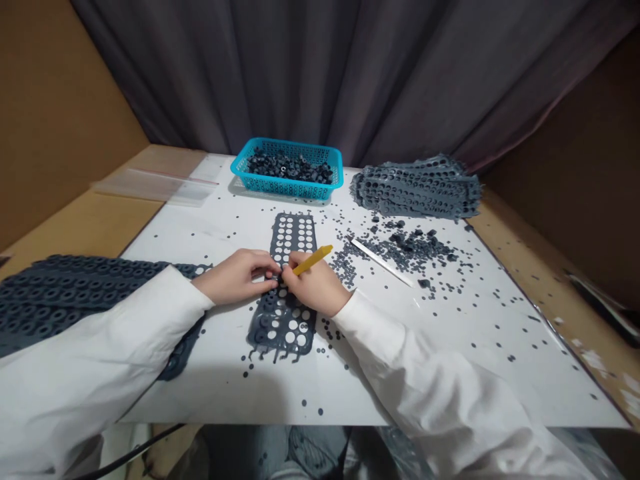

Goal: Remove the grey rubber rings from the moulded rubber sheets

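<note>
A dark grey rubber-like sheet [295,308] with rows of round holes lies lengthwise on the white board, and the board shows white through many holes. My left hand [240,276] rests at its left edge, fingers curled and thumb and fingertips closing on the sheet. In my right hand [316,287] is a yellow pen-like tool [315,259], slanting up to the right. Its working end is hidden by my fingers, over the middle of the sheet. Both hands nearly meet there, and whatever small piece lies between the fingertips cannot be made out.
Behind stands a blue basket [286,188] of small dark rings. A stack of perforated sheets [415,188] lies back right, more sheets [75,293] at left under my sleeve. A white strip [383,263] lies among scattered dark discs [345,267]. Clear plastic bags [155,183] lie back left.
</note>
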A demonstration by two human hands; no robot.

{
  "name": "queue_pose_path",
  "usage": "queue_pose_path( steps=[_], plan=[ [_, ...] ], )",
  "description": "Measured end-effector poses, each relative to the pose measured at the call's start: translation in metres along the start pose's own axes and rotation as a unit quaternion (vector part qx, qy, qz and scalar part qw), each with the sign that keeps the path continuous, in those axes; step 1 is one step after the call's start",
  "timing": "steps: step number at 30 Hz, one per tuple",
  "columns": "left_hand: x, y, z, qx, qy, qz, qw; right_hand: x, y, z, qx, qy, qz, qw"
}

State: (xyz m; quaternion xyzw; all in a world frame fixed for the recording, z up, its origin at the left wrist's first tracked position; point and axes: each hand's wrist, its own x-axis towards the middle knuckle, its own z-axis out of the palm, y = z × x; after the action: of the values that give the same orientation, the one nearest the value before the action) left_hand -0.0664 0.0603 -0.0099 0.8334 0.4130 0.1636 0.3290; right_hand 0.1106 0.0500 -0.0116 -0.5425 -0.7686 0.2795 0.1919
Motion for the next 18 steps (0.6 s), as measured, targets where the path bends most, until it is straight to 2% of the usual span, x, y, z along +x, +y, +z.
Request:
queue_pose_path(
  steps=[3, 9, 12, 15, 18],
  plan=[
    [-0.001, 0.002, -0.003, 0.073, -0.037, 0.063, 0.995, 0.0, -0.001, 0.0, -0.009, 0.0, 0.007, 1.0],
    [-0.001, 0.002, 0.003, 0.149, -0.043, 0.084, 0.984, 0.001, 0.0, 0.002, -0.02, 0.001, 0.01, 1.0],
    [-0.001, 0.002, 0.007, 0.152, -0.032, 0.084, 0.984, 0.001, 0.001, 0.002, -0.019, -0.002, 0.013, 1.0],
    [0.0, 0.004, 0.003, 0.096, 0.012, 0.044, 0.994, 0.001, 0.001, 0.0, -0.004, -0.01, 0.018, 1.0],
    [-0.001, 0.007, -0.009, 0.041, 0.104, -0.027, 0.993, 0.001, 0.0, -0.003, 0.013, -0.019, 0.022, 1.0]
  ],
)
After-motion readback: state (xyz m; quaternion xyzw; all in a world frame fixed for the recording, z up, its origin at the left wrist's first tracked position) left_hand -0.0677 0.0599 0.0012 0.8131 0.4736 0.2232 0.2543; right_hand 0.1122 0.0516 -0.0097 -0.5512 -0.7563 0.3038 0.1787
